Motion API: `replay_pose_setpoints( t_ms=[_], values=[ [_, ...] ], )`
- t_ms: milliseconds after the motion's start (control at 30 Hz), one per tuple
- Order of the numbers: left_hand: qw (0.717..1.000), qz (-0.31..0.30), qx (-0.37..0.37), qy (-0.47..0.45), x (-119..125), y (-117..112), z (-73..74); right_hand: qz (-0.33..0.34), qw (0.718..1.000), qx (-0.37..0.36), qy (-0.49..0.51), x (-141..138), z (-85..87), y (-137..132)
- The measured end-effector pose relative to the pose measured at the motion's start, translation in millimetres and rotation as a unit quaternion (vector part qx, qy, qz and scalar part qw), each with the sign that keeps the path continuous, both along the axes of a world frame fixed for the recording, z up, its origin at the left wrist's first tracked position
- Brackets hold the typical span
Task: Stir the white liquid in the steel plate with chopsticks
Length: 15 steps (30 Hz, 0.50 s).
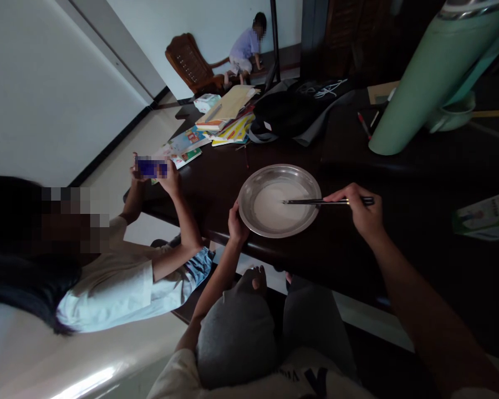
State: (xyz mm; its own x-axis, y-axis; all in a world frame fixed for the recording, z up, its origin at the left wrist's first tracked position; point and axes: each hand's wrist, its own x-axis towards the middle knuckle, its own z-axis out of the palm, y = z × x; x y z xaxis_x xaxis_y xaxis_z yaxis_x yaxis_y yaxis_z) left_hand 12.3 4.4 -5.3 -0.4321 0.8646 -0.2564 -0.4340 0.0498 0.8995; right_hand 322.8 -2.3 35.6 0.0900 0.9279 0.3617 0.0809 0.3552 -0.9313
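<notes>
A round metal plate (249, 191) holding a pale liquid or batter sits on the dark table (399, 249) near its front edge. My left hand (237, 223) grips the plate's left rim, fingers closed on it. My right hand (360, 209) is closed round a pair of dark chopsticks (316, 201), whose tips lie in the middle of the plate over the pale contents.
A person in a white shirt sits at my left holding a phone (151, 167). Books (227, 119), a black bag (286, 113), pens (363, 126) and a tall green flask (428, 83) lie farther back. A green carton (484, 216) is at right. A child crouches by a wooden chair (191, 64).
</notes>
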Motion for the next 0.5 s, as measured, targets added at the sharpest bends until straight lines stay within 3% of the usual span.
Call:
replay_pose_setpoints(
  t_ms=[100, 233, 400, 500],
  values=[
    [0.999, 0.016, 0.007, -0.03, 0.9, -0.2, 2.0, 0.024, 0.999, -0.01, 0.026, -0.6, -0.3, -0.7],
    [0.999, 0.022, 0.015, -0.046, 0.8, -0.5, 3.7, 0.101, 0.994, 0.002, -0.039, -6.2, -1.9, -2.5],
    [0.998, 0.006, 0.019, -0.055, 0.8, 0.0, 4.1, 0.007, 1.0, 0.006, -0.003, 0.7, -1.7, 0.0],
    [0.999, 0.015, 0.021, -0.048, 1.3, 0.1, 4.6, 0.032, 0.999, -0.007, 0.023, -0.6, -2.5, -0.6]
  ],
)
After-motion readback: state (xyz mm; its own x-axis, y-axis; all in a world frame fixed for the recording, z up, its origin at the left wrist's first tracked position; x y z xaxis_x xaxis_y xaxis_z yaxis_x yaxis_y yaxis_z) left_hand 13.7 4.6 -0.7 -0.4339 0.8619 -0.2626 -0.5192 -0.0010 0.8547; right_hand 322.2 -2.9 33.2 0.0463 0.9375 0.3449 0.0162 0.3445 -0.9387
